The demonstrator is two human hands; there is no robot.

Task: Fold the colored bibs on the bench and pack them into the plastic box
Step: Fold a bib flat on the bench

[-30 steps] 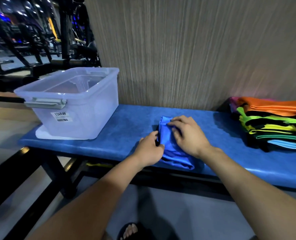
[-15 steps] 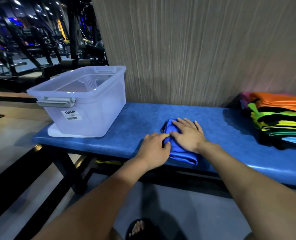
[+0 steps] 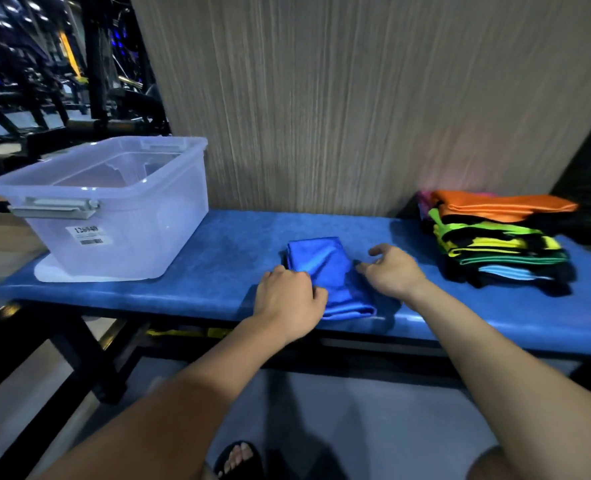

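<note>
Head view: our left hand [image 3: 288,299] fingers curl onto the folded blue bib's [image 3: 328,271] near-left edge; the right hand [image 3: 391,271] hovers loosely open beside it. We should pinch both sides, lift flat, and carry left across bare bench [image 3: 231,247] into the plastic box [image 3: 114,209].

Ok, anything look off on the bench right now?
Nothing stands out. The folded blue bib lies flat between both hands, the plastic box sits upright, and the bib stack is a bit ragged at its edges but not toppling.
</note>
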